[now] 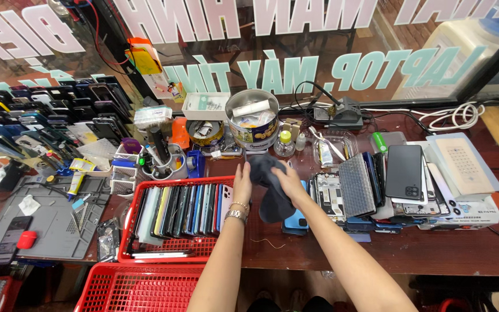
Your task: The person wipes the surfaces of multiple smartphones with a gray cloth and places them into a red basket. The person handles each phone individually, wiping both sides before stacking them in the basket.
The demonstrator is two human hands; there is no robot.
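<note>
from my seat i see both hands meeting over the middle of the dark red-brown table. the left hand has its fingers curled onto the left edge of a dark grey cloth, gripping it; a bracelet and a watch sit at that wrist. the right hand is closed on the same cloth from the right side, pinching its upper part. the cloth hangs bunched between the 2 hands, its lower end drooping over a blue phone case that lies flat on the table just beneath.

just left of the left hand stands a red wire basket packed with phones set on edge in a row. a 2nd red basket sits lower, at the near edge. beyond the hands is a round tin holding small packets, with a small clear bottle with a yellow cap beside it. to the right of the right hand lies an opened phone body with its insides showing, then a stack of phone backs and a black phone lying camera side up. far left, a grey work mat carries a dark phone and a small red case. rows of phones fill the display at upper left.
</note>
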